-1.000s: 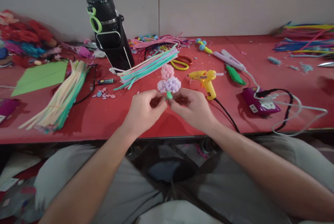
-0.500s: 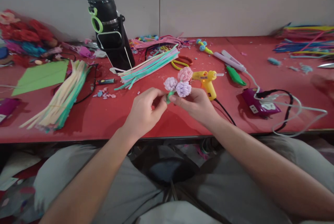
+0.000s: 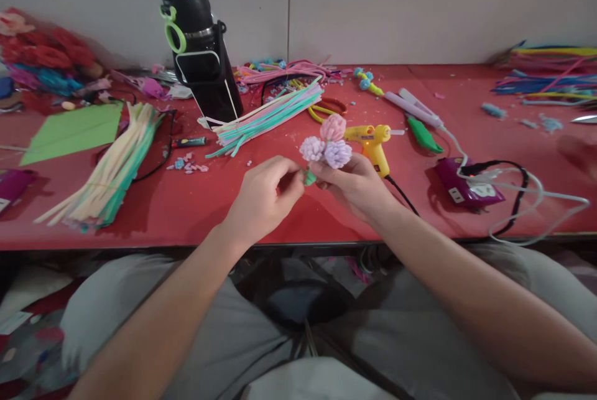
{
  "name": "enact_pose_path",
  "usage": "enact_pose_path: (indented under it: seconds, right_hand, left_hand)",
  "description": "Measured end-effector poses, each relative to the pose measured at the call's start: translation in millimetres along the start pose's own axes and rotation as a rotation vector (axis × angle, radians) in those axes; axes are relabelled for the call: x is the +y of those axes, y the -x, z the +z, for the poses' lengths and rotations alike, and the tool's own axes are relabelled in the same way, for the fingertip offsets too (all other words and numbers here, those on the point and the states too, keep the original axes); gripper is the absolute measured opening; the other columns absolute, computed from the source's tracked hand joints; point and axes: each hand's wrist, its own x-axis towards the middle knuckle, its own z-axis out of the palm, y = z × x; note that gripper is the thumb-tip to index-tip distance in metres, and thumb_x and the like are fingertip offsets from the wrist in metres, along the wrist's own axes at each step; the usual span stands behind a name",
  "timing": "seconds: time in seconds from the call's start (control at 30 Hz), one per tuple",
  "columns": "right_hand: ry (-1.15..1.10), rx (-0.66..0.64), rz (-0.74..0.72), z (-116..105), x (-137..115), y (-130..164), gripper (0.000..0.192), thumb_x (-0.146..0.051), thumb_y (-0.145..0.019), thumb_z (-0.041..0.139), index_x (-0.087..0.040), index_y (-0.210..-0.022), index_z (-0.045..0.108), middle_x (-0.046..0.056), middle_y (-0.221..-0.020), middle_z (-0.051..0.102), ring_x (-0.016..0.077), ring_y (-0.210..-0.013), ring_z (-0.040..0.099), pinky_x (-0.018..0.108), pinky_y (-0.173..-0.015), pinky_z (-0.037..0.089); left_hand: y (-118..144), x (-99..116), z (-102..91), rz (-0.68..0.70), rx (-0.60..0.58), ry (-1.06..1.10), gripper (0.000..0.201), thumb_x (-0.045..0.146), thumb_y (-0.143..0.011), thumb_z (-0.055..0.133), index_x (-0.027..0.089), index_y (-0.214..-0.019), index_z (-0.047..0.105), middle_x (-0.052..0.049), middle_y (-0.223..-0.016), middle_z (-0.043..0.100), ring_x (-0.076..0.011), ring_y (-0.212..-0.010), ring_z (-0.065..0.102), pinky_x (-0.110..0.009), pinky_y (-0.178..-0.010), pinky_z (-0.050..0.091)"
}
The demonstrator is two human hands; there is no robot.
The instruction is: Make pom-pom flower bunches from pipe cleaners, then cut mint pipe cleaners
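A small bunch of fuzzy pipe-cleaner flowers [image 3: 325, 148], one pink and two pale purple, is held upright over the front of the red table. My right hand [image 3: 359, 185] has its thumb and fingers closed on the bunch just under the blooms. From the other side, my left hand [image 3: 265, 195] pinches at the green stem part [image 3: 308, 178] below them. Its fingertips partly cover the green end. Right behind my right hand lies a yellow glue gun [image 3: 375, 145] with a lit orange light.
A black bottle [image 3: 200, 58] stands behind pastel pipe cleaners [image 3: 270, 117]. More pipe cleaners [image 3: 107, 170] lie left, near a green sheet [image 3: 72, 132]. At right are a lilac straightener-like tool [image 3: 413, 107], a purple power block [image 3: 469, 182], looping cables [image 3: 536, 188] and a blurred shape at the edge.
The flowers have turned slightly and shifted a little to the right in my hands. A blurred shape has appeared at the table's right edge.
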Motion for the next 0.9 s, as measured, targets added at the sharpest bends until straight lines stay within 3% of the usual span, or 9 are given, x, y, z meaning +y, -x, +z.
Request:
enact_pose_path:
  seconds: [0.37, 0.57, 0.7, 0.9]
  right_hand:
    - [0.268, 0.165, -0.094, 9.3, 2.6, 0.4, 0.019, -0.03, -0.076, 0.078, -0.017, -0.07, 0.067, -0.002, -0.065, 0.057, 0.0106, -0.06, 0.049, 0.026, -0.059, 0.043]
    - [0.159, 0.197, -0.006, 14.5, 3.3, 2.0, 0.028, -0.036, -0.07, 0.085, -0.016, -0.069, 0.066, -0.002, -0.066, 0.059, 0.0094, -0.059, 0.051, 0.024, -0.055, 0.044]
    - [0.009, 0.186, 0.121, 16.4, -0.2, 3.6, 0.036, -0.046, -0.067, 0.088, -0.016, -0.076, 0.07, 0.0, -0.07, 0.064, 0.0105, -0.059, 0.057, 0.027, -0.059, 0.053]
    - [-0.099, 0.156, 0.171, 14.2, -7.1, 3.0, 0.04, -0.044, -0.06, 0.093, -0.018, -0.079, 0.07, 0.001, -0.079, 0.069, 0.0134, -0.07, 0.065, 0.032, -0.071, 0.06]
  left_hand:
    - [2.6, -6.4, 7.8, 0.097, 0.03, -0.186, 0.01, 0.014, -0.092, 0.054, 0.018, -0.086, 0.061, -0.004, -0.081, 0.064, -0.0151, -0.072, 0.059, -0.028, -0.069, 0.047]
    - [3.5, -6.0, 11.2, 0.131, 0.043, -0.251, 0.014, 0.016, -0.095, 0.052, 0.018, -0.085, 0.062, -0.005, -0.082, 0.065, -0.0161, -0.075, 0.061, -0.028, -0.07, 0.048]
    - [3.2, -4.3, 14.0, 0.061, 0.094, -0.105, 0.015, 0.018, -0.095, 0.055, 0.016, -0.084, 0.064, -0.004, -0.08, 0.067, -0.0144, -0.072, 0.062, -0.027, -0.069, 0.05]
    - [1.8, -2.6, 16.7, -0.258, 0.056, 0.382, 0.011, 0.028, -0.088, 0.069, 0.019, -0.095, 0.07, -0.005, -0.095, 0.076, -0.0166, -0.087, 0.073, -0.027, -0.076, 0.059]
